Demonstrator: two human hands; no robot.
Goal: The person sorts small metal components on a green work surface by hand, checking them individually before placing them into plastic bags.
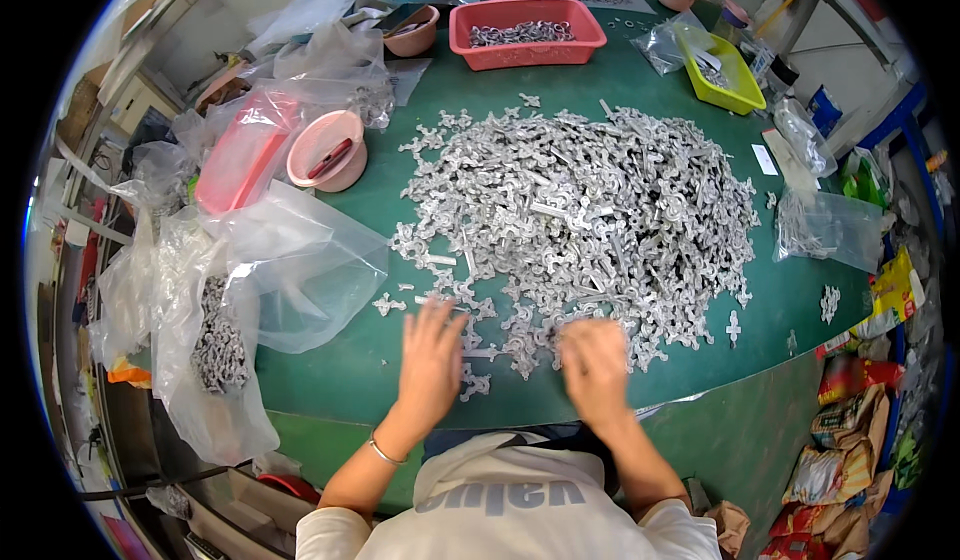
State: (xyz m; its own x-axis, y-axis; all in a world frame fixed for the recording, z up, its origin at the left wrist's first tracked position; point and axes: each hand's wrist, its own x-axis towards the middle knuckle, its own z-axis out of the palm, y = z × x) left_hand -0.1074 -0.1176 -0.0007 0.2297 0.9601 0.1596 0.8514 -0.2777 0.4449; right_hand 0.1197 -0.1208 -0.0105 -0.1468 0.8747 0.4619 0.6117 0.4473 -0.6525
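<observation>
Silver cross-shaped pieces point(600, 210) lie heaped on the bench point(340, 385), ahead of left fingers point(434, 318) (slightly spread) and right fingers point(580, 336) (curled; grip indeterminable).

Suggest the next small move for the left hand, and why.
Probably nudge the left hand outward and draw the stray silvery piece toward the pile: it lies apart on the green table, just left of that hand, while the right hand is at the pile's near edge. Blur hides whether either hand holds anything.
</observation>
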